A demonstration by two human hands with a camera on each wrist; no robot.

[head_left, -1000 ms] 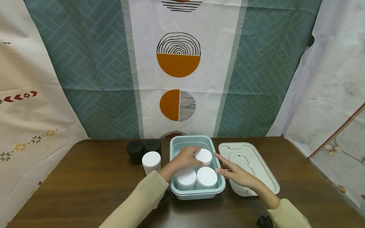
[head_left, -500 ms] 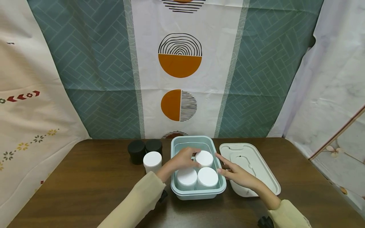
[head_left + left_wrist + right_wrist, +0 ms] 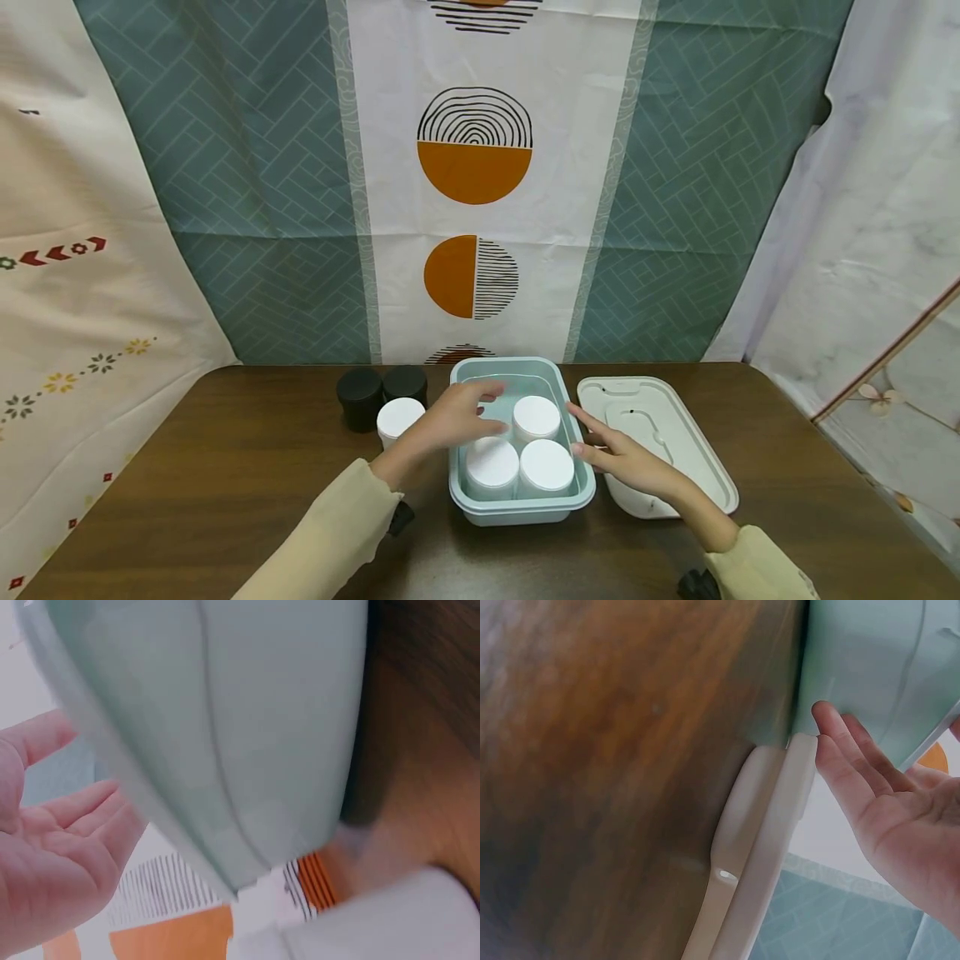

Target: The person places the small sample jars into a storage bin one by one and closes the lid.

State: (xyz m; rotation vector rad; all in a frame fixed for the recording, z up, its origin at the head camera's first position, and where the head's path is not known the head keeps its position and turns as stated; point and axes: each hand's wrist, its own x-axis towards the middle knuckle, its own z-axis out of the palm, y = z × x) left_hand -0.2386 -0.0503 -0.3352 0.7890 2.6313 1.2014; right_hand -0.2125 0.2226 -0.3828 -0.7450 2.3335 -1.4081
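A pale blue plastic box [image 3: 517,515] stands in the middle of the table with three white-lidded jars inside: one farther back [image 3: 536,418], two side by side in front, a left jar [image 3: 491,465] and a right jar [image 3: 546,467]. My left hand [image 3: 448,417] hovers over the box's left rim, fingers spread and holding nothing. In the left wrist view that hand [image 3: 60,859] shows beyond the box wall [image 3: 277,712]. My right hand [image 3: 626,458] is at the box's right side; in the right wrist view its straight fingers [image 3: 847,761] lie along the box wall [image 3: 862,660].
Left of the box stands another white jar [image 3: 397,417], partly behind my left hand. Two black jars, one left [image 3: 360,402] and one right [image 3: 406,383], are behind it. A whitish tray-like lid [image 3: 686,450] lies right of the box, under my right hand.
My left hand has let go of the back white jar and moved left, toward the box's left rim. The jar stays in the box. My right hand has kept its place.
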